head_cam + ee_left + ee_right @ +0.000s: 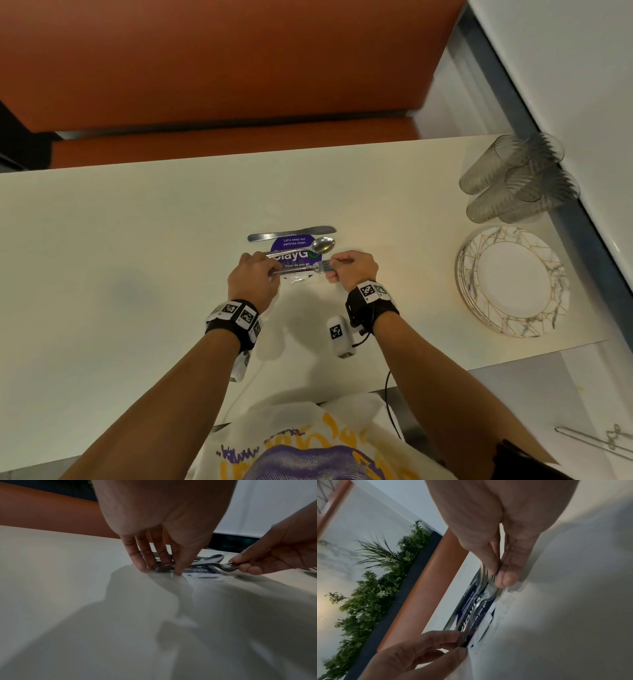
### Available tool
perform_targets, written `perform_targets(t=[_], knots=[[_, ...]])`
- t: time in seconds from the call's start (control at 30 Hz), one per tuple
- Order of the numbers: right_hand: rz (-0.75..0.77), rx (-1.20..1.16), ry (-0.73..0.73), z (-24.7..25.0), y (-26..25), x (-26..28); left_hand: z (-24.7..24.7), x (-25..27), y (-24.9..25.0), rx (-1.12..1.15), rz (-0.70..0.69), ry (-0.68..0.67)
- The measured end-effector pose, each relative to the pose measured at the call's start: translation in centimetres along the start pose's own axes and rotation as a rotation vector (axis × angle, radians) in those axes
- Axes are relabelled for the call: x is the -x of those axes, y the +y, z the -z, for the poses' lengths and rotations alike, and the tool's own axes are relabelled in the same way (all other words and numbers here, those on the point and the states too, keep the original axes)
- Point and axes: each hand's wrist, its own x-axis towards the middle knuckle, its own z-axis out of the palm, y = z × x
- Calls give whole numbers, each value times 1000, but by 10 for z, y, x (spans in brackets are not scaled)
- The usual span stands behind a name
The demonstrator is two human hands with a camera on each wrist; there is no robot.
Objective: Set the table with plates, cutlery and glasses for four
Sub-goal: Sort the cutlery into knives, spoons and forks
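A stack of forks (298,270) lies across a purple sticker (293,243) in the middle of the cream table (137,240). My left hand (274,270) pinches the handle ends (163,566) between thumb and fingers. My right hand (330,270) pinches the tines (494,576) between thumb and forefinger. The forks (205,565) sit low over the table between both hands. Just beyond them lie a spoon (322,245) and a table knife (291,234). The spoon's bowl (214,558) shows behind the fork necks.
Several clear ribbed glasses (517,178) stand grouped at the far right by the wall. Nearer on that side sits a stack of white gold-veined plates (512,281). An orange bench (222,68) runs along the table's far edge.
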Motion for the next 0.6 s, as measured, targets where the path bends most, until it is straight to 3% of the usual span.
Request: perform_targets(t=[0.17, 0.6], knots=[[-80, -58, -12, 6, -2, -9, -5, -3, 0, 42, 11, -26], [7, 67, -50, 10, 2, -9, -11, -7, 1, 81, 30, -64]])
